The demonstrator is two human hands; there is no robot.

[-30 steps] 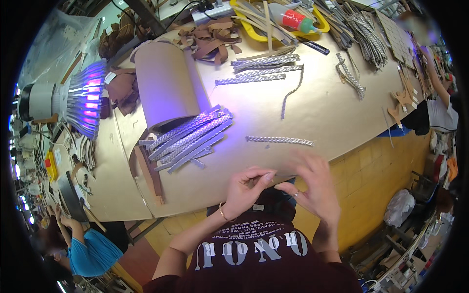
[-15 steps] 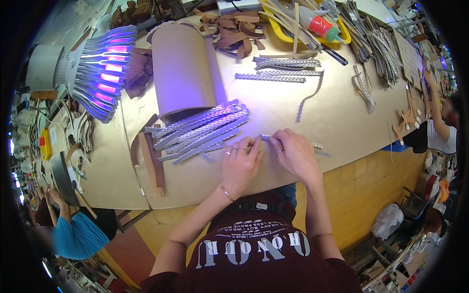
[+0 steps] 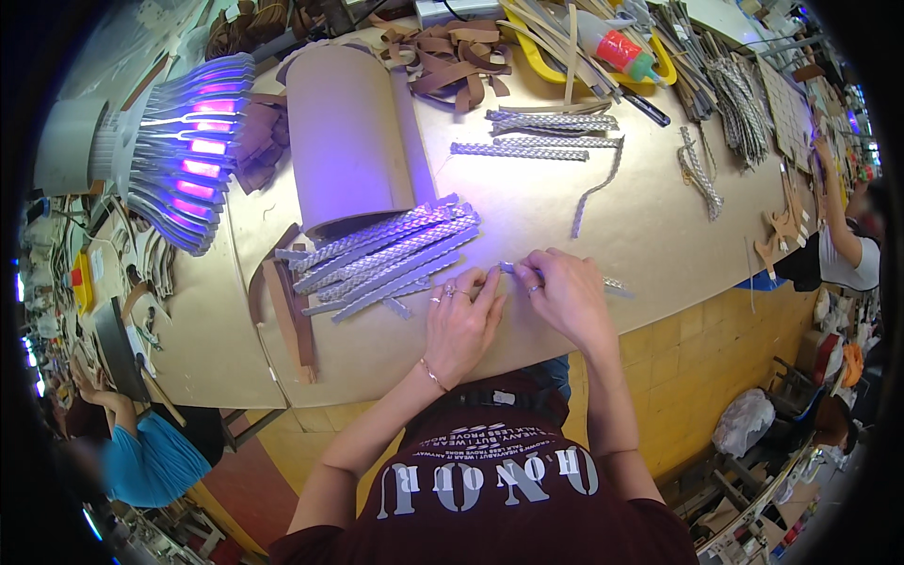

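Near the table's front edge my left hand (image 3: 461, 322) and my right hand (image 3: 567, 294) are close together, fingers pinched. Between them both hold a silver braided strip (image 3: 617, 286); one end sticks out past my right hand, and a short bit shows between the fingertips. Most of its length is hidden behind my right hand. Just left of my left hand lies a pile of similar silver braided strips (image 3: 391, 250), against the mouth of a large brown cardboard tube (image 3: 344, 132).
More braided strips (image 3: 551, 122) lie beyond my hands. Brown leather strips (image 3: 461, 61), a yellow tray (image 3: 532, 61) and a red-banded bottle (image 3: 617, 52) stand farther back. A lamp with glowing fins (image 3: 193, 155) is at the left. Co-workers sit at both sides.
My hands stay almost in place on the strip, with only slight finger movement. The view has shifted a little, and the co-worker at the left has moved an arm slightly.
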